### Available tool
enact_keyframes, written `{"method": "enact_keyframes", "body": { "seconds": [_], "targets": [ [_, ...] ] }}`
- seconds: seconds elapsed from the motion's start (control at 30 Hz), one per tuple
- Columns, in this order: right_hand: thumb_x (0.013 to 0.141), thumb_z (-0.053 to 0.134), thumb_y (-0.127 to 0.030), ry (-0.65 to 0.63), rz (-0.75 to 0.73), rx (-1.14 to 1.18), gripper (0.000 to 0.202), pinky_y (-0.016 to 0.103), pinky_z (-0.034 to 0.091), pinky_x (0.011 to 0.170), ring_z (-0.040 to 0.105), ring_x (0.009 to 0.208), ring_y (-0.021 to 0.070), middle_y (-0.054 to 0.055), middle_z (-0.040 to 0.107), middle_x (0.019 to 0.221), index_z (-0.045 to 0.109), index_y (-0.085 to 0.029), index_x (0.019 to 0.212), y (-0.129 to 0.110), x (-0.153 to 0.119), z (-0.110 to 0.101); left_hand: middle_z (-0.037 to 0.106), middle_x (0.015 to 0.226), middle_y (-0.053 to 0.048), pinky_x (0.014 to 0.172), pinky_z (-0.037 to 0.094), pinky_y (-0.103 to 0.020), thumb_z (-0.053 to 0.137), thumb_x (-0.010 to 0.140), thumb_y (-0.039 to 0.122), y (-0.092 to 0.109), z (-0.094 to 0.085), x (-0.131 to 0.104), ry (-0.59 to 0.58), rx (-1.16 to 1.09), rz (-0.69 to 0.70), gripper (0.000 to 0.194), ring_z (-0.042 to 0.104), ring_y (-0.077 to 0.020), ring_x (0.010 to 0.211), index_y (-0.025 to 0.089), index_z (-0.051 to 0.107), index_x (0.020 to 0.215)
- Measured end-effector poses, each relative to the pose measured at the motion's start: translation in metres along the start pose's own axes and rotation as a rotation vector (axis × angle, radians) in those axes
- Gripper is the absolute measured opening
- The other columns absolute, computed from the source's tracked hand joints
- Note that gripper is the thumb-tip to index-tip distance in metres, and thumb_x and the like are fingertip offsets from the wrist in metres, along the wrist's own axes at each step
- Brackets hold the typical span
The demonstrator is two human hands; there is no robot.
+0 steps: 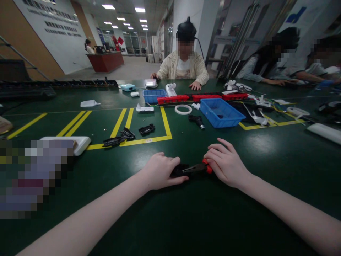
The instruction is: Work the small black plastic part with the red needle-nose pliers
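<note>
Over the green table (170,217), my left hand (161,170) is closed around a small black part (179,170), mostly hidden under the fingers. My right hand (226,163) grips pliers by their red handles (207,166). The dark jaws of the pliers (195,168) point left and meet the black part; whether they pinch it I cannot tell. Beyond my hands lie several black plastic pieces (146,129) near a yellow tape line, and a black device with a shiny tip (196,121).
A blue bin (221,113) stands past my right hand, with a white tape roll (183,109) to its left. Red strips (176,100) and a smaller blue tray (155,96) lie farther back. A white object (84,145) is at left. Opposite sits a person in a headset (183,67).
</note>
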State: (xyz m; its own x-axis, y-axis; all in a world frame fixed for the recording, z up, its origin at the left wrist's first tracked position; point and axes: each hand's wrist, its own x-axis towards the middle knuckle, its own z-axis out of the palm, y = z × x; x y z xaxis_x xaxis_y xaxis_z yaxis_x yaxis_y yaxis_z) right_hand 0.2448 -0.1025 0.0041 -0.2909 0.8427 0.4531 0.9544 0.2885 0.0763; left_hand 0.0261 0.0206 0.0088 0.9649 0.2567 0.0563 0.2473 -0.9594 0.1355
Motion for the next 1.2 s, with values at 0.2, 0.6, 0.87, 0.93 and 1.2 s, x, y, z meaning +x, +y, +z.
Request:
{"method": "enact_keyframes", "body": {
  "seconds": [0.2, 0.6, 0.87, 0.93, 1.2],
  "targets": [
    [0.094, 0.036, -0.021, 0.018, 0.010, -0.003, 0.029, 0.048, 0.029, 0.106, 0.056, 0.096, 0.0210, 0.006, 0.065, 0.089, 0.064, -0.018, 0.086, -0.0003, -0.0003, 0.0036, 0.062, 0.065, 0.000, 0.061, 0.042, -0.030, 0.048, 0.089, 0.056, -0.0004, -0.0003, -0.0003, -0.009, -0.007, 0.003, 0.039, 0.057, -0.0167, 0.054, 0.018, 0.054, 0.082],
    [0.096, 0.034, -0.025, -0.077, 0.039, 0.155, 0.033, 0.030, 0.044, 0.061, 0.051, 0.074, 0.0167, 0.009, 0.060, 0.083, 0.062, -0.015, 0.083, 0.0059, -0.0016, 0.0018, 0.059, 0.063, 0.001, 0.063, 0.043, -0.030, 0.046, 0.090, 0.056, -0.0005, -0.0010, -0.0009, -0.013, -0.045, 0.000, 0.040, 0.055, -0.0149, 0.054, 0.018, 0.055, 0.083],
    [0.095, 0.037, -0.025, -0.037, 0.024, 0.148, 0.029, 0.031, 0.046, 0.062, 0.054, 0.075, 0.0180, 0.010, 0.062, 0.085, 0.063, -0.013, 0.090, 0.0014, -0.0016, -0.0003, 0.061, 0.065, 0.000, 0.062, 0.043, -0.030, 0.049, 0.089, 0.055, 0.0011, -0.0022, -0.0001, -0.028, -0.029, -0.023, 0.038, 0.056, -0.0162, 0.055, 0.018, 0.055, 0.082],
    [0.095, 0.038, -0.024, -0.031, 0.028, 0.135, 0.029, 0.031, 0.046, 0.062, 0.054, 0.074, 0.0179, 0.010, 0.062, 0.083, 0.063, -0.014, 0.086, -0.0015, -0.0017, -0.0008, 0.061, 0.065, 0.000, 0.062, 0.043, -0.030, 0.050, 0.089, 0.055, 0.0015, -0.0029, 0.0000, -0.031, -0.019, -0.026, 0.037, 0.057, -0.0168, 0.056, 0.018, 0.055, 0.082],
    [0.093, 0.040, -0.023, -0.012, 0.023, 0.090, 0.027, 0.031, 0.046, 0.062, 0.053, 0.075, 0.0177, 0.010, 0.063, 0.084, 0.064, -0.014, 0.083, 0.0026, -0.0005, -0.0025, 0.061, 0.064, 0.000, 0.063, 0.043, -0.032, 0.048, 0.090, 0.054, 0.0010, -0.0017, -0.0004, -0.024, -0.034, -0.016, 0.038, 0.057, -0.0172, 0.054, 0.018, 0.054, 0.084]
  ]
}}
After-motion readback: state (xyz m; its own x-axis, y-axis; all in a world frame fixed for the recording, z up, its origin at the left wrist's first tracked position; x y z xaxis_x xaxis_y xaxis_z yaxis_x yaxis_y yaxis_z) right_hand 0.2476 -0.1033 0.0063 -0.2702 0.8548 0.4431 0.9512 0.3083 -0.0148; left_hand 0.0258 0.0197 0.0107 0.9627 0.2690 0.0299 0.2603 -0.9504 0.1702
